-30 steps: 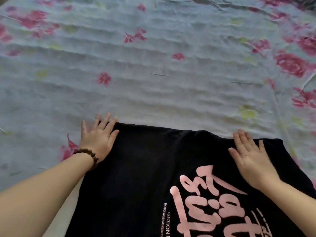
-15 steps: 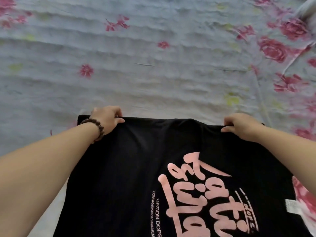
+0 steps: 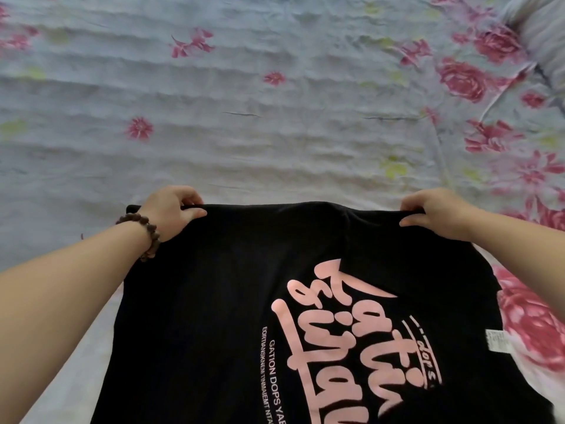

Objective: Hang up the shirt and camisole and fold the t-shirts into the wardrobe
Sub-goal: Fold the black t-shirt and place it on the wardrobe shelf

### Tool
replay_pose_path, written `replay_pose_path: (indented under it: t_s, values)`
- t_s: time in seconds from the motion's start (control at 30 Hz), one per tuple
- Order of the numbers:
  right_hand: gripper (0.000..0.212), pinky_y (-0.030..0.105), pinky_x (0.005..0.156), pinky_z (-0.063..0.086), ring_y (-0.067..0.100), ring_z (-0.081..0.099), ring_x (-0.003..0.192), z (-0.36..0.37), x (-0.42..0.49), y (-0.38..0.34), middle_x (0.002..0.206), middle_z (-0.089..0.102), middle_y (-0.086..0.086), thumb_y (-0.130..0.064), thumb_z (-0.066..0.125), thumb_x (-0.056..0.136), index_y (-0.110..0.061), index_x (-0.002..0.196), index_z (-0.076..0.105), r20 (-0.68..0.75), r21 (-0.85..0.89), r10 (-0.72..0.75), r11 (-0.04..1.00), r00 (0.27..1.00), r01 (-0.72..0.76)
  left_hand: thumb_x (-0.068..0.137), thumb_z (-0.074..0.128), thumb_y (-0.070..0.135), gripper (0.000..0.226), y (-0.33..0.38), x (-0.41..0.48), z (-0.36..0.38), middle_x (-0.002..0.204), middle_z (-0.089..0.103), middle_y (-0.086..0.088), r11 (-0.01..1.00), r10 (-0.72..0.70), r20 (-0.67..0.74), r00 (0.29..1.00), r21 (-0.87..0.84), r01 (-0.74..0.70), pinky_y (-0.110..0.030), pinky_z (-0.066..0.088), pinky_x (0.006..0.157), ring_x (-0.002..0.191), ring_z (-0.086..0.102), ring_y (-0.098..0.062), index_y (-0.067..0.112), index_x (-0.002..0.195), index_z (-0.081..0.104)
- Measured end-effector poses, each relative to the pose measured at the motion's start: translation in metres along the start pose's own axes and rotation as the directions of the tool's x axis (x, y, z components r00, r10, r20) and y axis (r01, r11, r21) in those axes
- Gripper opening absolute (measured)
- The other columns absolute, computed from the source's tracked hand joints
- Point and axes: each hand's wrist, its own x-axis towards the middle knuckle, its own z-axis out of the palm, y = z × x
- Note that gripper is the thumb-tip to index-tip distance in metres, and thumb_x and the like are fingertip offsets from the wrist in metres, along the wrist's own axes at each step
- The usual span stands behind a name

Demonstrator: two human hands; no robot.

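Both hands' grip pinches the black t-shirt's (image 3: 220, 301) far edge, length running toward the camera

pale blue bed sheet (image 3: 275, 142) all across, rippled in long creases, big pink roses crowding the right side, small scattered blooms to the left. lying on the near half: black t-shirt (image 3: 214, 301), pink script lettering face up, far edge running left to right. white label (image 3: 499, 340) poking out at its near right side, over the sheet. far right corner, pale grey cushion (image 3: 541, 22), mostly cut off.
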Motion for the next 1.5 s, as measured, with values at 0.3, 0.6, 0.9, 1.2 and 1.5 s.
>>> replay_pose_path:
  t_s: [0.3,0.6,0.9,1.2,1.5]
  values:
    - [0.016,0.037,0.074,0.048,0.025,0.059,0.081,0.014,-0.087,-0.012,0.080,0.062,0.001,-0.016,0.078,0.075,-0.016,0.083,0.064,-0.096,-0.008,-0.043,0.999,0.994,0.042,0.082,0.072,0.013,0.015,-0.003,-0.075,-0.020,0.079,0.067,0.003,0.993,0.077,0.080,0.994,-0.093,-0.069,-0.031,0.046,0.075,0.079,0.063,-0.016,0.025,0.078,0.065]
    - [0.017,0.036,0.085,0.046,0.021,0.058,0.093,0.058,-0.176,-0.023,0.093,0.064,0.001,-0.012,0.073,0.080,-0.015,0.097,0.070,-0.088,-0.006,-0.055,0.998,0.995,0.055,0.078,0.076,0.009,0.012,-0.003,-0.168,-0.008,0.086,0.066,0.003,0.998,0.051,0.110,0.993,-0.053,-0.045,-0.023,0.041,0.077,0.084,0.060,-0.015,0.017,0.084,0.070]
    - [0.011,0.035,0.079,0.046,0.019,0.055,0.089,0.113,-0.265,-0.020,0.089,0.059,-0.001,-0.019,0.070,0.081,-0.018,0.091,0.067,0.009,-0.008,-0.041,0.999,0.999,0.041,0.077,0.077,0.012,0.024,-0.003,-0.277,0.016,0.078,0.063,0.005,1.000,0.007,0.231,0.973,0.006,-0.009,-0.019,0.042,0.068,0.075,0.058,-0.010,0.032,0.074,0.064]
    - [0.008,0.028,0.070,0.029,0.017,0.048,0.083,0.180,-0.327,-0.019,0.082,0.049,-0.006,-0.017,0.066,0.083,-0.018,0.086,0.059,-0.024,-0.078,-0.040,0.996,0.999,0.038,0.078,0.076,0.014,0.029,-0.009,-0.352,0.046,0.076,0.057,0.007,0.995,0.035,0.353,0.935,0.079,-0.068,-0.019,0.041,0.068,0.074,0.056,-0.010,0.036,0.074,0.059]
    - [0.017,0.029,0.069,0.024,0.020,0.047,0.086,0.214,-0.355,-0.021,0.088,0.051,-0.003,-0.009,0.059,0.081,-0.020,0.093,0.054,-0.040,-0.196,-0.010,0.981,0.999,0.002,0.080,0.075,0.017,0.025,-0.017,-0.381,0.069,0.073,0.052,0.010,0.989,0.062,0.384,0.921,0.103,-0.109,-0.018,0.038,0.065,0.070,0.053,-0.007,0.035,0.077,0.058]
